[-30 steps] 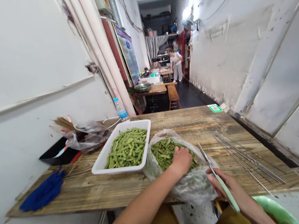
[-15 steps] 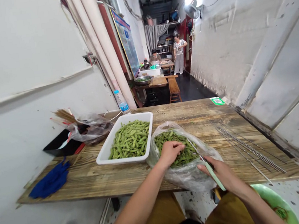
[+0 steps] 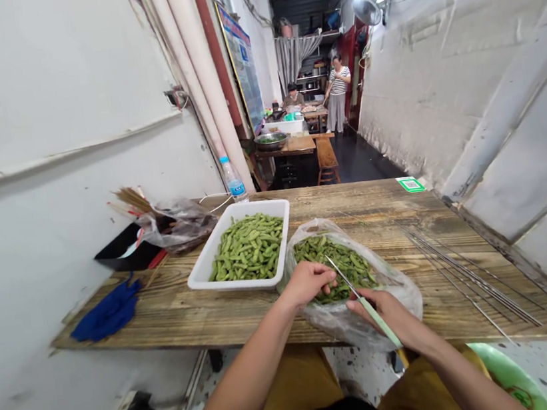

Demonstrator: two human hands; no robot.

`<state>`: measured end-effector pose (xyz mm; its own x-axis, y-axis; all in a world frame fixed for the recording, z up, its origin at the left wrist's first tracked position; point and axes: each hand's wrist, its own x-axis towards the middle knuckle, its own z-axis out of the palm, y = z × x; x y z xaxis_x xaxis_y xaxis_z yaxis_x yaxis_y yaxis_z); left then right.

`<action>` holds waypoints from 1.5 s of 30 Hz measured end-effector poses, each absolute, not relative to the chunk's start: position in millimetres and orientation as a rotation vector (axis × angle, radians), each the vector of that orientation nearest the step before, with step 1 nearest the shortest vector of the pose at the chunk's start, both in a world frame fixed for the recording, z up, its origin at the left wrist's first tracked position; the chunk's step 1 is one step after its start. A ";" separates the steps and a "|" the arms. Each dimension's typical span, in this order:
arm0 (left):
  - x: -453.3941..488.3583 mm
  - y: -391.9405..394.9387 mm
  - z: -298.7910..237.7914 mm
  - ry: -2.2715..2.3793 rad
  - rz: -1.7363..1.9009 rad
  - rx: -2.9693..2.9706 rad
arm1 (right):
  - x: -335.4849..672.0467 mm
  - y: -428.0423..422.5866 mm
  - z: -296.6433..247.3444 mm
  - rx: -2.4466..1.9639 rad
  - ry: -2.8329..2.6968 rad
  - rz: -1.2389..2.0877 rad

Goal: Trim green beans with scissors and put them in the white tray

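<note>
My left hand [image 3: 308, 281] is closed in a pinch on a green soybean pod at the near edge of a clear plastic bag [image 3: 390, 287] full of green pods [image 3: 338, 260]. My right hand [image 3: 386, 314] grips green-handled scissors [image 3: 361, 301], the metal blades pointing up and left toward my left fingers. A white rectangular tray [image 3: 202, 275] heaped with more green pods [image 3: 249, 247] lies just left of the bag on the wooden table [image 3: 181, 308].
Several long metal skewers [image 3: 468, 270] lie on the table's right. A blue cloth [image 3: 109, 311], a black tray [image 3: 123, 252] with a bag of bamboo sticks [image 3: 175, 221] and a water bottle [image 3: 234, 180] are at left. A green basin [image 3: 511, 379] sits by my right knee. Two people stand far back [image 3: 337, 92].
My left hand drew back from deep in the bag to its near edge, now pinching a pod. My right hand brought the scissors up and left toward it. The view shifted.
</note>
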<state>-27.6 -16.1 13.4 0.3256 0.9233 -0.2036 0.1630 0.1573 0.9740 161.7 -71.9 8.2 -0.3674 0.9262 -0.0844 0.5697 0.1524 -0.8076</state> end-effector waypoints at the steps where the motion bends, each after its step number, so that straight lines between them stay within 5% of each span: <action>1: -29.7 -16.8 13.5 1.126 0.733 1.276 | 159.6 -71.8 7.3 -1.428 -2.002 1.098; 23: -9.5 -28.1 10.7 0.896 1.073 0.567 | 161.4 -85.0 8.9 -1.393 -1.892 1.088; 34: -29.2 -21.8 15.0 1.019 1.196 0.648 | 178.1 -83.8 -3.2 -1.466 -1.637 1.442; 38: -32.0 -13.0 16.8 1.258 1.169 1.082 | 200.8 -92.1 -2.6 -1.403 -1.470 1.457; 45: 6.0 -17.6 -0.1 1.344 0.460 2.306 | 212.4 -103.9 -1.5 -1.398 -1.344 1.407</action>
<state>6.0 -17.6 -0.1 0.4753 0.8772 0.0677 0.7348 -0.4381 0.5179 212.4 -103.9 -1.5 -0.1441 0.9662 -0.2138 0.1695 -0.1888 -0.9673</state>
